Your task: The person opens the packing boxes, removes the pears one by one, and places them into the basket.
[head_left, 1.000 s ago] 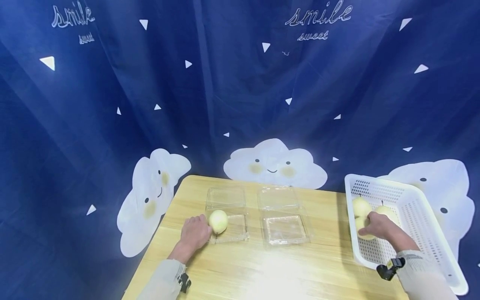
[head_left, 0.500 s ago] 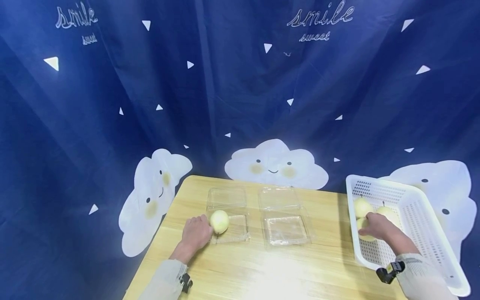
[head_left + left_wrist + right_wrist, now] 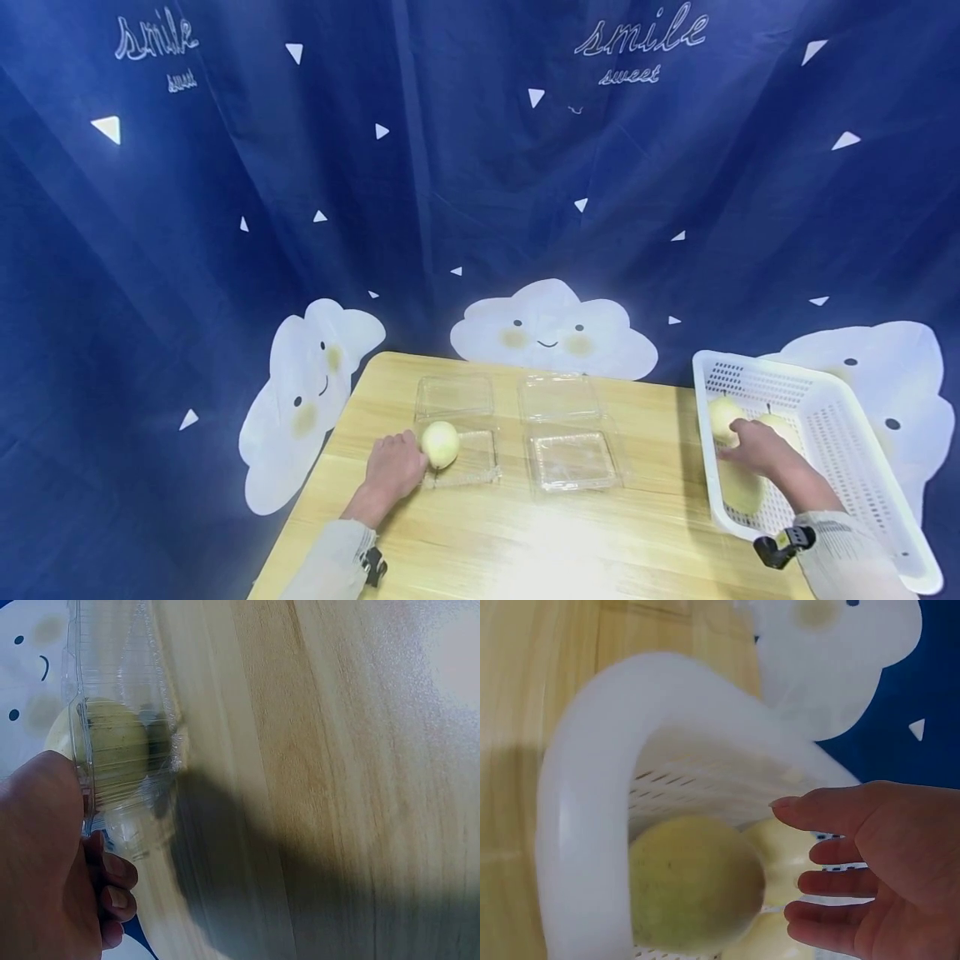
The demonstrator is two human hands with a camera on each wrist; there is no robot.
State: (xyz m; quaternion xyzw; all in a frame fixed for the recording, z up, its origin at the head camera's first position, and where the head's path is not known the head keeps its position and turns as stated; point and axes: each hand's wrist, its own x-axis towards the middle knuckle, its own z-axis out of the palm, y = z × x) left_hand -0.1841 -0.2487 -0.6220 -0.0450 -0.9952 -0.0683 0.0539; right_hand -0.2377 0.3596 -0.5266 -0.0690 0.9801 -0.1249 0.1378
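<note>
My left hand (image 3: 396,463) is at the left edge of a clear plastic clamshell box (image 3: 480,454), its fingers curled and the thumb against the rim. A round pale-yellow pear (image 3: 440,444) sits in that box beside the hand; in the left wrist view the pear (image 3: 116,746) shows through the plastic wall. My right hand (image 3: 761,450) hovers inside a white basket (image 3: 832,417), thumb and fingers apart with nothing between them. Close by lies a larger-looking pear (image 3: 694,885), near the basket's front wall. Another pear (image 3: 723,417) and a third pear (image 3: 782,429) lie behind it.
A second clear clamshell box (image 3: 573,458) stands lid up to the right of the first, on the wooden table (image 3: 645,517). Blue curtain (image 3: 480,167) with cloud prints hangs behind the table. The basket's raised rim (image 3: 585,847) surrounds the pears.
The pear under my right hand has come free of the fingers and shifted toward the basket's near end. The right fingers have spread. My left hand stays by its box.
</note>
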